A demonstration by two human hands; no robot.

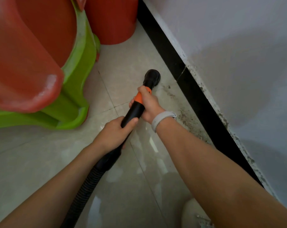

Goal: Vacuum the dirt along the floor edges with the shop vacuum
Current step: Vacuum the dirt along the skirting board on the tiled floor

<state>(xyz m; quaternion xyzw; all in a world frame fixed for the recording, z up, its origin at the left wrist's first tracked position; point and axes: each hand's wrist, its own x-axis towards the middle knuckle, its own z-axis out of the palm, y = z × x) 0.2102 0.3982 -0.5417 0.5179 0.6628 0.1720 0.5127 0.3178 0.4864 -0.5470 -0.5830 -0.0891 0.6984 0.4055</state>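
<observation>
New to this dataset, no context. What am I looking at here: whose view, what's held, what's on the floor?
There is one picture, from a camera worn on a person's head, looking down at their own arms. There is no robot. Both hands grip a black vacuum wand: the right hand near its orange collar, the left hand lower, where the ribbed hose begins. The nozzle rests on the tiled floor, close to a black baseboard. Dark dirt lies along that edge. Red and green plastic stools stand to the left.
</observation>
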